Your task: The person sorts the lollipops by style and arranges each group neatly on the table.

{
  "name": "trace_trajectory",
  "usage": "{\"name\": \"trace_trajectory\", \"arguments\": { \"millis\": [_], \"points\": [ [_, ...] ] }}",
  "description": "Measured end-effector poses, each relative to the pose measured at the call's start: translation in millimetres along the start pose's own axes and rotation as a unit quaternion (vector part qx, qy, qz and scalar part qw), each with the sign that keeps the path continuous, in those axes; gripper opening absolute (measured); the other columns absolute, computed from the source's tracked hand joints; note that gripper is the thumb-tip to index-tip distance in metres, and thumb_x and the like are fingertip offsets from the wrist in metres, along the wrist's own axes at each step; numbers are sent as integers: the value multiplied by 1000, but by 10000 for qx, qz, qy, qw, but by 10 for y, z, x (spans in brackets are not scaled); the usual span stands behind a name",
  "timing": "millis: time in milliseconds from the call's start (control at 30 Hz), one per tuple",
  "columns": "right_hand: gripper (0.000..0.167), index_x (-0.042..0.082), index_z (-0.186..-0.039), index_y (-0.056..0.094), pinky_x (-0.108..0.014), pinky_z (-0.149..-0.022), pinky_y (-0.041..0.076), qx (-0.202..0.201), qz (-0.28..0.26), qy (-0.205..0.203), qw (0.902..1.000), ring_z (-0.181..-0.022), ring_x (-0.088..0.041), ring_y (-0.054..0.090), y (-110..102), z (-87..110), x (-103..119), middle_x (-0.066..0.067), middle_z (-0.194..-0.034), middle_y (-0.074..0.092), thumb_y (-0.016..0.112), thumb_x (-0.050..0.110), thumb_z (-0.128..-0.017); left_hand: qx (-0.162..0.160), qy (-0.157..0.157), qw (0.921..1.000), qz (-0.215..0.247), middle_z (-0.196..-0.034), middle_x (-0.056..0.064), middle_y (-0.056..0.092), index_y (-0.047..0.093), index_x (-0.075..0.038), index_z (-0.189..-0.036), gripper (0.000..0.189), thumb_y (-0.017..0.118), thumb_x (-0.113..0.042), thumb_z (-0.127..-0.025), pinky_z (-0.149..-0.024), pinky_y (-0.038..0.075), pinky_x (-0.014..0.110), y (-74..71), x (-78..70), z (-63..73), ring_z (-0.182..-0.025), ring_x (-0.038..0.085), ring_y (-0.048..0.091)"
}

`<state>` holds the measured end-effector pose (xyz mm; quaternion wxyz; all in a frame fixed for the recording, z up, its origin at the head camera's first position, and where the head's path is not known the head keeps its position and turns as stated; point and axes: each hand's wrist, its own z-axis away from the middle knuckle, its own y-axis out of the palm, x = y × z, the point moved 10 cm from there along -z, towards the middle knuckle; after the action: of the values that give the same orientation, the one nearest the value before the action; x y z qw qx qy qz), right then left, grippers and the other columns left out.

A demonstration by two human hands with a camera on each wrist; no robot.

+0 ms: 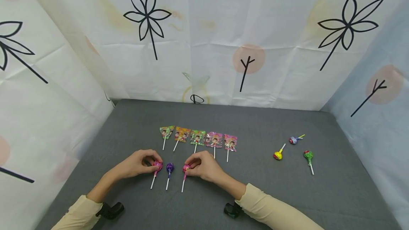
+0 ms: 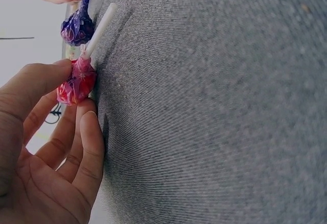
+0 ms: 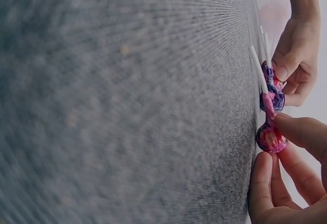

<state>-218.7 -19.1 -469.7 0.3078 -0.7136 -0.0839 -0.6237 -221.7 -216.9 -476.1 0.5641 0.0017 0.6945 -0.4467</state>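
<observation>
My left hand (image 1: 139, 163) pinches the wrapped head of a pink lollipop (image 2: 76, 85) between thumb and fingers, its white stick pointing toward me in the head view. To the right, my right hand (image 1: 207, 166) holds another pink lollipop (image 3: 272, 138) by its round head in the same way. Between the two hands lies a purple lollipop (image 1: 170, 168), which neither hand appears to touch. All three are side by side on the grey cloth, sticks toward the near edge. In the right wrist view the left hand's lollipop is partly hidden behind the purple one.
Behind the hands, several flat-wrapped lollipops (image 1: 214, 139) form a row on the grey tabletop (image 1: 255, 123). A yellow lollipop (image 1: 278, 155), a blue one (image 1: 293, 140) and a green one (image 1: 308, 155) lie scattered at the right. White printed curtains (image 1: 211, 17) surround the table.
</observation>
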Motion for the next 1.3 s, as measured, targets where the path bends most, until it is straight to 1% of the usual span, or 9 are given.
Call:
{"name": "trace_trajectory", "arguments": {
  "millis": [233, 500, 567, 667, 800, 1000, 1133, 1300],
  "points": [
    [18, -3, -92, 75, -22, -63, 49, -47, 8, -16, 10000, -73, -16, 63, -3, 0, 14, -9, -82, 71, 86, -4, -78, 20, 35, 10000, 38, -105, -4, 66, 71, -20, -111, 15, 73, -24, -98, -71, 53, 29, 1, -18, 3, -87, 13, 63],
    [23, -2, -93, 75, -23, -70, 49, -118, 1, 61, 9999, -80, -24, 64, -63, 2, -11, -6, -86, 69, 89, 0, -76, 3, 64, 10000, -26, -105, -4, 66, 71, -17, -111, 15, 73, -23, -97, -71, 53, 29, -5, -45, 0, -87, 13, 63],
    [23, -2, -95, 75, -24, -71, 50, -94, -52, 65, 9999, -81, -23, 64, -90, 15, -10, -8, -88, 70, 89, 2, -77, -1, 73, 10000, -25, -105, -4, 66, 71, -17, -111, 15, 73, -23, -97, -71, 53, 29, -6, -53, 3, -87, 13, 63],
    [24, -4, -97, 74, -26, -72, 51, -61, -192, 19, 9998, -82, -22, 64, -149, 44, 4, -14, -92, 70, 87, 3, -79, -2, 58, 10000, -26, -105, -4, 66, 71, -16, -111, 16, 74, -23, -97, -71, 53, 29, -2, -52, 2, -87, 13, 63],
    [23, -8, -100, 71, -27, -72, 53, 29, -458, -127, 9989, -83, -22, 66, -251, 110, 36, -20, -96, 69, 83, 1, -83, -20, 49, 10000, -27, -104, -4, 67, 71, -16, -111, 15, 74, -22, -97, -70, 53, 29, -3, -45, 1, -87, 12, 63],
    [22, -10, -105, 69, -30, -78, 54, 228, -711, -328, 9967, -90, -26, 68, -417, 242, 72, -21, -101, 68, 79, 0, -88, -65, 221, 9997, 19, -106, -2, 67, 70, -14, -112, 16, 74, -18, -97, -68, 53, 29, -15, -79, 17, -87, 13, 63],
    [24, -12, -107, 68, -32, -80, 55, 193, -819, -243, 9962, -94, -28, 68, -570, 356, 30, -25, -105, 67, 78, 0, -89, -52, 264, 9996, 61, -107, -2, 66, 70, -16, -113, 16, 73, -18, -97, -69, 53, 29, -10, -84, 25, -88, 13, 63],
    [27, -13, -111, 66, -32, -81, 55, 51, -909, -162, 9957, -96, -32, 67, -802, 518, -14, -29, -108, 64, 77, 0, -90, -84, 279, 9995, 78, -107, -2, 66, 71, -16, -112, 15, 73, -16, -97, -68, 53, 29, -10, -89, 31, -88, 14, 63]
  ]
}}
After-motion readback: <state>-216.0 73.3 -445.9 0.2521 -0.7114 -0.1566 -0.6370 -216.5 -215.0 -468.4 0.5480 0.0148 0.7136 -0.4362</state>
